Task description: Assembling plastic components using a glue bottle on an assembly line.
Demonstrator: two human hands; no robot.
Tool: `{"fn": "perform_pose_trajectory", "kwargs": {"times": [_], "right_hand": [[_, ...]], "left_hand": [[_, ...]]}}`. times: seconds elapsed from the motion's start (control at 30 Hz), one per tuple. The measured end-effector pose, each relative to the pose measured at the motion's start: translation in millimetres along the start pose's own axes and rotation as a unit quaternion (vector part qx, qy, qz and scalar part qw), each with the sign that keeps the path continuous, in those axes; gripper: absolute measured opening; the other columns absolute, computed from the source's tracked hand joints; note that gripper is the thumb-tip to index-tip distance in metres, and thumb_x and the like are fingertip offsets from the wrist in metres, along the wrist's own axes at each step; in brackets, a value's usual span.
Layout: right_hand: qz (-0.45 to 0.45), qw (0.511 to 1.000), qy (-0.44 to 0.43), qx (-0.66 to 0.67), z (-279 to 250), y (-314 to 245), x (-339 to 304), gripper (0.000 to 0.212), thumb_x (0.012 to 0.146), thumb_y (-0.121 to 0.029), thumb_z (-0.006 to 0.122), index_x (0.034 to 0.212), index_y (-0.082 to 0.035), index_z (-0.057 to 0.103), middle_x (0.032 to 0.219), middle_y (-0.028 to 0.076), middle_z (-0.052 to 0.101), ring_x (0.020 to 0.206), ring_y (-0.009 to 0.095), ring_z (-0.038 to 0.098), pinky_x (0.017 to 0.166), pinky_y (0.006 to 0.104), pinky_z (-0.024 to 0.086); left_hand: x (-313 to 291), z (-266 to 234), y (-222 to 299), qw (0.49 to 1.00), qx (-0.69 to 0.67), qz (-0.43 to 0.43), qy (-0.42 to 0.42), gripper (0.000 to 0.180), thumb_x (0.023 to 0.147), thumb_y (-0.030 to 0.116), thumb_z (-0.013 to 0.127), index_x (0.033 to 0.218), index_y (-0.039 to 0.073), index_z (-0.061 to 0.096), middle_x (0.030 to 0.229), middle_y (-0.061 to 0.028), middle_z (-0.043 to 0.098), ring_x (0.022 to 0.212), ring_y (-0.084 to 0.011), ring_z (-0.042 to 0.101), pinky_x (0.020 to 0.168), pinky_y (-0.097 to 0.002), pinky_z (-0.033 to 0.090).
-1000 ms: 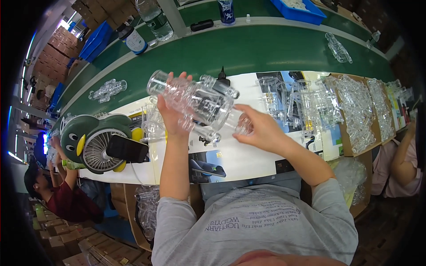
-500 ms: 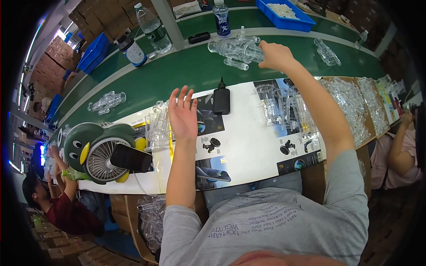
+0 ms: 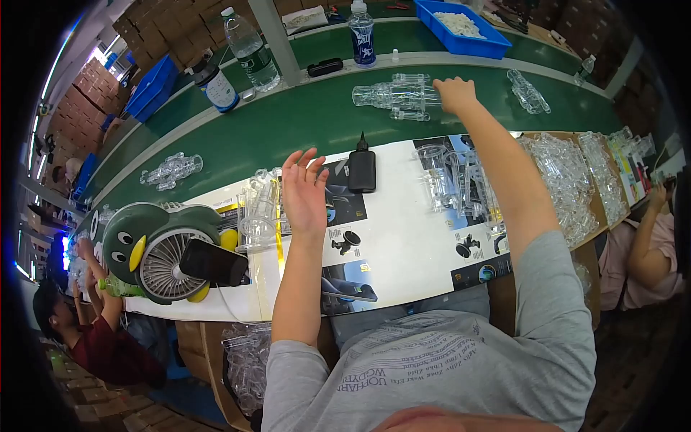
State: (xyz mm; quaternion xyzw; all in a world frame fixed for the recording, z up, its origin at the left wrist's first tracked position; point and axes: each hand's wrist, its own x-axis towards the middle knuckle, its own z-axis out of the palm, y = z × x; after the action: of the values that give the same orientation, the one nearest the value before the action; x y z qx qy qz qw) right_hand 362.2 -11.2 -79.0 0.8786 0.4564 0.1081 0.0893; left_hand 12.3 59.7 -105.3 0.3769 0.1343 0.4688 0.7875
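Observation:
Over the far green belt, my right hand (image 3: 457, 95) has its curled fingers at the right end of a clear plastic assembly (image 3: 392, 95). This piece has a wide tube in the middle and thinner tubes along both sides, and it lies level at the belt. My left hand (image 3: 305, 196) is raised above the white worktop, palm showing, fingers apart and loosely bent, holding nothing. Beside it on the left stand clear plastic parts (image 3: 258, 216). A black dropper bottle (image 3: 362, 170) with a pointed tip is to its right.
More clear assemblies lie on the green belt (image 3: 288, 119), one left (image 3: 171, 171), one right (image 3: 527, 91). Clear parts (image 3: 446, 176) stand on the worktop (image 3: 396, 237); a heap (image 3: 561, 183) fills the right. A penguin-shaped fan (image 3: 162, 248) holds a phone (image 3: 212, 261). Co-workers sit at both sides.
My right hand has shifted slightly right, and the clear assembly has moved right and nearer, turning from tilted to level. My left hand's fingers have bent a little more.

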Motion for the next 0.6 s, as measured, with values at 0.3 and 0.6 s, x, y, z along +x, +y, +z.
{"fn": "perform_pose_trajectory", "kwargs": {"times": [0.3, 0.6], "right_hand": [[0.070, 0.997, -0.013, -0.015, 19.2, -0.9, 10.0, 0.029, 0.083, -0.017, 0.052, 0.112, -0.023, 0.054, 0.107, 0.006, 0.055, 0.103, 0.026, 0.053, 0.082, 0.0444, 0.042], [0.132, 0.990, 0.029, 0.032, 26.8, 21.0, 8.2, 0.040, 0.080, -0.008, 0.052, 0.116, -0.026, 0.050, 0.112, 0.011, 0.047, 0.098, 0.030, 0.055, 0.074, 0.0408, 0.050]], "left_hand": [[-1.0, -1.7, -1.6, 1.000, -0.007, -0.004, -0.019, 0.034, 0.091, 0.028, 0.040, 0.116, 0.006, 0.041, 0.115, -0.0119, 0.047, 0.100, -0.0187, 0.049, 0.084, -0.0312, 0.040], [-0.5, -2.1, -1.4, 1.000, -0.007, -0.008, -0.027, 0.033, 0.091, 0.027, 0.040, 0.116, 0.005, 0.042, 0.114, -0.0120, 0.047, 0.097, -0.0179, 0.049, 0.084, -0.0310, 0.040]]}}
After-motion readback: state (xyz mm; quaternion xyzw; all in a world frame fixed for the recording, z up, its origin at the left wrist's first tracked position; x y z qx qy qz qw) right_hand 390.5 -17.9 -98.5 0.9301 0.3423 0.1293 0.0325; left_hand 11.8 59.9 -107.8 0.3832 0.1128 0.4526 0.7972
